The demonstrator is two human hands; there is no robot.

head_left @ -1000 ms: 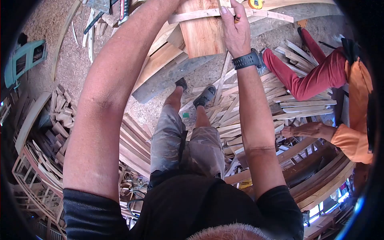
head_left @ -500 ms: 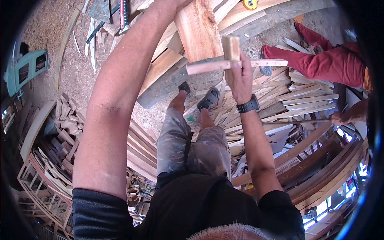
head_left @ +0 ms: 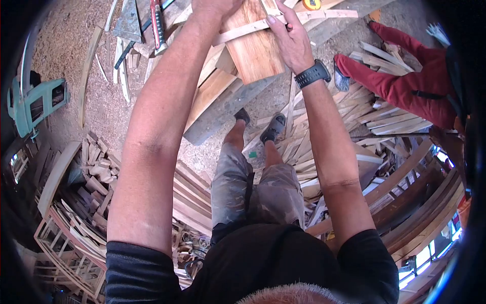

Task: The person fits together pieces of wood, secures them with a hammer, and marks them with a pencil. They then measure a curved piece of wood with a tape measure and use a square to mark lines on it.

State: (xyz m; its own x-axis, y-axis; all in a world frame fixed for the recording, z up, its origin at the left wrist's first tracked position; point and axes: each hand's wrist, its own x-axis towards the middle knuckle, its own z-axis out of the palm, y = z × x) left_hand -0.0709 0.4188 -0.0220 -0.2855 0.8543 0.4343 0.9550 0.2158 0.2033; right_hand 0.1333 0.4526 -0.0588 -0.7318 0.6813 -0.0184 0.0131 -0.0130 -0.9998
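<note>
A wide wooden board [head_left: 257,58] lies on the work surface at the top centre. Across it runs a thin wooden strip [head_left: 243,31], part of what looks like a wooden square with a short block. My right hand [head_left: 293,40], with a watch on its wrist, grips this strip, thumb on top and fingers around its far side. My left hand [head_left: 215,6] is at the top edge by the board's left side; its fingers are cut off by the frame.
A hammer [head_left: 156,25], a blue-grey metal tool [head_left: 128,23] and a yellow tape measure [head_left: 312,4] lie near the top. A person in red trousers [head_left: 400,83] is at the right. Wood offcuts [head_left: 98,167] are piled left; more strips lie at the right.
My right hand has carried the wooden strip up and onto the board. It was below the board's near end before. The whole view has shifted slightly, and the person in red has changed posture.
</note>
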